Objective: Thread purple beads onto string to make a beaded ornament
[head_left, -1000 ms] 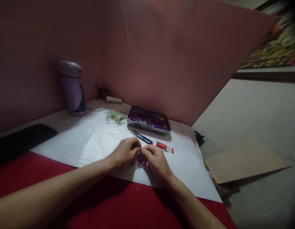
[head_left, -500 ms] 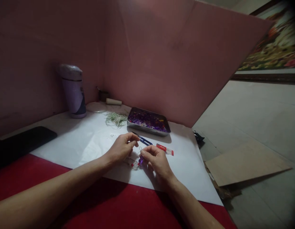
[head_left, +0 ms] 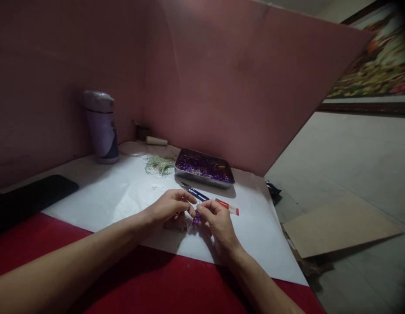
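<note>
My right hand (head_left: 219, 221) pinches a small string of beads (head_left: 196, 219) between thumb and fingers. Purple beads hang just below its fingertips, with red and clear ones lower down by the white sheet. A bit of thin thread shows above the pinch. Close against it, my left hand (head_left: 174, 206) has its thumb and fingers drawn together, almost touching the right fingertips. What the left fingers hold is too small to make out. Just beyond the hands lie dark blue thread snips (head_left: 197, 192) and a small red-and-clear case (head_left: 227, 206).
A metal tray (head_left: 205, 180) of purple beads stands behind the snips, with a tangle of pale green thread (head_left: 159, 165) on its left. Further left are a lilac bottle (head_left: 100, 128) and a black flat object (head_left: 39, 192). Pink panels (head_left: 215, 87) rise behind the white sheet (head_left: 254, 244).
My left hand has moved right and its fingers have closed in beside the right fingertips. The thread loop that stood above the right hand is now mostly covered.
</note>
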`<state>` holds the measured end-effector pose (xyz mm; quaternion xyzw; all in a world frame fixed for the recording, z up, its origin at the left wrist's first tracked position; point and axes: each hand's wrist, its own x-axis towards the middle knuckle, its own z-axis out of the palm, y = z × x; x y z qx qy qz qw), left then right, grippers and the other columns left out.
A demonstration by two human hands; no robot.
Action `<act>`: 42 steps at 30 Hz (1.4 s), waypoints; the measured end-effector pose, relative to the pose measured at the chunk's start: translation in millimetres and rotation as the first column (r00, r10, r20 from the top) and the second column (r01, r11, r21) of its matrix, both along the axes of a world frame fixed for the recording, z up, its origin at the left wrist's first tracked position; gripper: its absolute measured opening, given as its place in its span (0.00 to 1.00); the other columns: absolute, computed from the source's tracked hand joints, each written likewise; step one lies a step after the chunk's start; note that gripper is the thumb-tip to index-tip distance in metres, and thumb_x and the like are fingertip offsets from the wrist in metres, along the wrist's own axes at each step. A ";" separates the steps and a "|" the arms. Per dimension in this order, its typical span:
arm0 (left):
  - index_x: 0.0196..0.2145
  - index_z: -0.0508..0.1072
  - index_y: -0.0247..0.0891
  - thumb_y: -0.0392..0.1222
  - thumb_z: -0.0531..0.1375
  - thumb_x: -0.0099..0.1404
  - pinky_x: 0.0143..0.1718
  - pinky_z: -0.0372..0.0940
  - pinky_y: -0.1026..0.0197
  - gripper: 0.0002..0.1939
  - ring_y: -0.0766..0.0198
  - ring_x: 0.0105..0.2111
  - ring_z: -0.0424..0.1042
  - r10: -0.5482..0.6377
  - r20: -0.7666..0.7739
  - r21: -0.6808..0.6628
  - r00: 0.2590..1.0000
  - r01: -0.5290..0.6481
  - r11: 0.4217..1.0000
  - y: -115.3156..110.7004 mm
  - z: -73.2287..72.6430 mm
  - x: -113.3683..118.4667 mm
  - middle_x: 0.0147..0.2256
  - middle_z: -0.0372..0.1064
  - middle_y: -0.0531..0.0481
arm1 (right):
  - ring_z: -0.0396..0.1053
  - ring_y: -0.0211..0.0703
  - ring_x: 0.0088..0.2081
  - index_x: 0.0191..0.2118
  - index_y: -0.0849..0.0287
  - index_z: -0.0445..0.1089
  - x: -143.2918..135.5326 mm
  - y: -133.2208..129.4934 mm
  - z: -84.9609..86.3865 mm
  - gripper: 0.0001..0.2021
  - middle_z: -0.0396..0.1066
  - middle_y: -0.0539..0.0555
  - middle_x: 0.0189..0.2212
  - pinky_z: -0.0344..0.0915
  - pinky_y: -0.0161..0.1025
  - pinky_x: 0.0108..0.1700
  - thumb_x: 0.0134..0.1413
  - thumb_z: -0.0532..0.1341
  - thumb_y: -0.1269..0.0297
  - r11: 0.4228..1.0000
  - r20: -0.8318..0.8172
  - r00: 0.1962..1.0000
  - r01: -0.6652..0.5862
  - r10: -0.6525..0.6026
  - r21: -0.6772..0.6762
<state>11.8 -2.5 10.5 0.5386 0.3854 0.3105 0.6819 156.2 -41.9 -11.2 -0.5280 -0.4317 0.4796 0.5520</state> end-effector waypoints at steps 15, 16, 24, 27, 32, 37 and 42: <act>0.27 0.70 0.33 0.39 0.62 0.52 0.14 0.47 0.72 0.07 0.76 0.11 0.54 0.106 -0.008 0.101 0.994 -0.104 0.989 -1.1 -4.6 1.9 0.13 0.61 0.58 | 0.56 0.30 0.15 0.24 0.61 0.66 -0.3 -1.0 0.1 0.10 0.64 0.46 0.14 0.47 0.28 0.16 0.43 0.64 0.61 1.000 0.039 0.999 -0.001 0.001 0.010; 0.27 0.70 0.33 0.40 0.62 0.52 0.14 0.48 0.72 0.07 0.76 0.12 0.55 0.122 -0.008 0.112 0.993 -0.120 0.986 -1.6 -4.5 2.6 0.14 0.61 0.58 | 0.57 0.30 0.15 0.24 0.61 0.66 -0.5 -1.1 0.4 0.10 0.64 0.46 0.15 0.47 0.28 0.16 0.43 0.64 0.61 1.000 0.039 0.999 0.001 -0.002 0.012; 0.25 0.66 0.35 0.38 0.59 0.52 0.11 0.48 0.72 0.04 0.75 0.11 0.55 0.155 -0.103 0.156 0.983 -0.138 0.978 -5.1 -1.9 6.9 0.15 0.62 0.58 | 0.57 0.30 0.15 0.25 0.62 0.67 -0.8 0.6 -2.6 0.09 0.65 0.46 0.15 0.48 0.28 0.16 0.43 0.64 0.61 0.999 0.012 0.999 0.031 -0.032 0.028; 0.24 0.65 0.35 0.36 0.58 0.50 0.11 0.48 0.71 0.03 0.75 0.10 0.55 0.168 -0.113 0.187 0.979 -0.145 0.971 -4.6 -2.5 6.7 0.15 0.62 0.58 | 0.58 0.31 0.15 0.25 0.62 0.67 -0.4 1.0 -4.0 0.09 0.65 0.47 0.15 0.49 0.28 0.15 0.43 0.64 0.61 0.998 0.021 0.999 0.042 -0.043 0.038; 0.23 0.65 0.36 0.34 0.57 0.49 0.10 0.47 0.71 0.02 0.74 0.09 0.54 0.170 -0.129 0.188 0.977 -0.144 0.972 -5.2 -2.0 7.2 0.13 0.58 0.60 | 0.60 0.33 0.16 0.25 0.61 0.66 -0.4 1.2 -5.4 0.09 0.65 0.47 0.16 0.54 0.30 0.17 0.44 0.64 0.61 0.998 0.017 0.999 0.036 -0.037 0.054; 0.22 0.65 0.36 0.32 0.56 0.49 0.10 0.47 0.72 0.02 0.75 0.09 0.54 0.161 -0.149 0.187 0.976 -0.132 0.973 -7.1 -0.1 7.8 0.12 0.57 0.61 | 0.60 0.32 0.17 0.25 0.61 0.66 0.1 1.9 -7.5 0.08 0.65 0.46 0.16 0.56 0.30 0.19 0.45 0.63 0.62 0.997 0.034 0.999 0.038 -0.040 0.067; 0.22 0.66 0.35 0.34 0.57 0.49 0.10 0.47 0.72 0.01 0.75 0.10 0.55 0.177 -0.149 0.205 0.973 -0.145 0.968 -4.9 -3.0 6.9 0.13 0.58 0.60 | 0.59 0.32 0.17 0.26 0.60 0.66 1.2 1.8 -10.9 0.09 0.64 0.46 0.17 0.55 0.30 0.19 0.46 0.63 0.61 0.995 0.103 0.994 0.014 -0.025 0.099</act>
